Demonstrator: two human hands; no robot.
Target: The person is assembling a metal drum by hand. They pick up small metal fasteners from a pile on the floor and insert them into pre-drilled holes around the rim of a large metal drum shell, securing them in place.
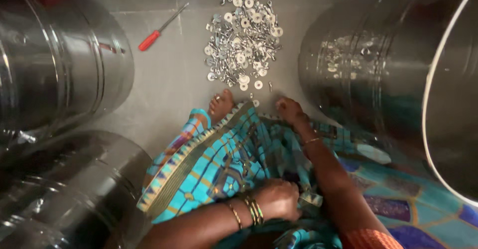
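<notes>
**Turquoise patterned cloth under both hands**

Turquoise patterned cloth [219,164] lies across the person's lap, between shiny steel drums [59,64]. Left hand [279,199], bangled, fingers curled into its folds. Right hand [291,112] rests at the cloth's far edge, fingers bent; grip apparently empty. Beyond: red-handled screwdriver [160,29], heap of silver washers and bolts [244,35].

We wear a turquoise draped garment [224,164] patterned with blue, orange and purple, edged by a striped gold border [172,172]. Several gold bangles [251,210] ring our left wrist, and one thin gold bangle [312,140] circles the right. An orange patterned sleeve [366,239] covers our right upper arm.
</notes>
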